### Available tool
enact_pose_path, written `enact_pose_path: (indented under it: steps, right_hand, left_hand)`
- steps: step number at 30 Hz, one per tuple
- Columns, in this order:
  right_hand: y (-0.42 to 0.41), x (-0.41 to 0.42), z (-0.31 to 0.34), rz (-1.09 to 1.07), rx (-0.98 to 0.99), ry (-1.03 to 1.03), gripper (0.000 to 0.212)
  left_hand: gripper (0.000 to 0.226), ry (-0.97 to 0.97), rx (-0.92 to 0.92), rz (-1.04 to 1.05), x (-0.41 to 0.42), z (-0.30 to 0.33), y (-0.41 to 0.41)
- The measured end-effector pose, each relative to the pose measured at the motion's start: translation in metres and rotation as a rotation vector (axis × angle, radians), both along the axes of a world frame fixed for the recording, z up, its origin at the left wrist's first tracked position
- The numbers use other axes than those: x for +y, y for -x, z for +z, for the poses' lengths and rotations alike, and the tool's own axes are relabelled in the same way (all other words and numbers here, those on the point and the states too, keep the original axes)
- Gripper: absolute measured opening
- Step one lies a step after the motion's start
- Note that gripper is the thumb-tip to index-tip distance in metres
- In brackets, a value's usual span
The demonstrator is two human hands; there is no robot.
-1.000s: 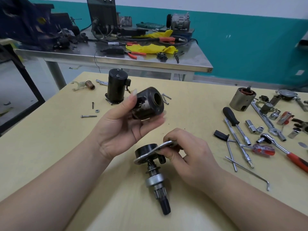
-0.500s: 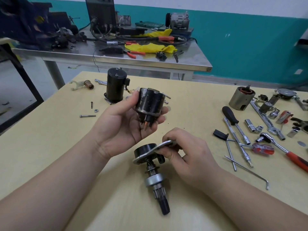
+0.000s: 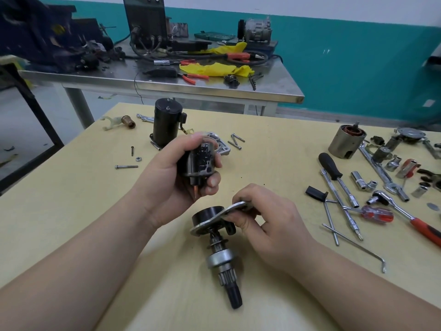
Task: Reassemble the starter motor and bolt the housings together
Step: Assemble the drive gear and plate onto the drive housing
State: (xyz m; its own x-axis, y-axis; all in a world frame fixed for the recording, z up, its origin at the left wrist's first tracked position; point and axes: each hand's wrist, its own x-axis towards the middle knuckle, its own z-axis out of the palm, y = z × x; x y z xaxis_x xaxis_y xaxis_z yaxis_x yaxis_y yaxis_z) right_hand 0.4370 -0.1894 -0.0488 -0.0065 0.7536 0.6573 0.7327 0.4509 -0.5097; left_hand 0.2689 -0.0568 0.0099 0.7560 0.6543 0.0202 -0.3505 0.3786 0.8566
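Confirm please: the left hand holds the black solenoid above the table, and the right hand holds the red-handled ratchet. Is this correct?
Not quite. The left hand does hold the black solenoid, but the head view shows the right hand pinching the drive assembly's metal plate; the red-handled ratchet lies untouched on the table.

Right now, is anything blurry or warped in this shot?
Head view: the solenoid in the left hand is slightly motion-smeared; the pinion shaft looks sharp; the wide lens bows the steel table edge; soft, even light, faint shadows.
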Motion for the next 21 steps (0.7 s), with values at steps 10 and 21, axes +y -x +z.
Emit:
enact_pose_path:
  steps: [10,21]
  right_hand:
    - [0.0013,-0.0014,0.0033,-0.007,0.031,0.019,0.016]
    - [0.0046,0.0012,0.0067,0.024,0.331,0.265,0.016]
  left_hand:
    - [0.071,-0.473,-0.073,0.031,0.004,-0.0041,0.0087]
    - [0.07,-0.761,-0.028,0.226,-0.0005,-0.0029,0.0062]
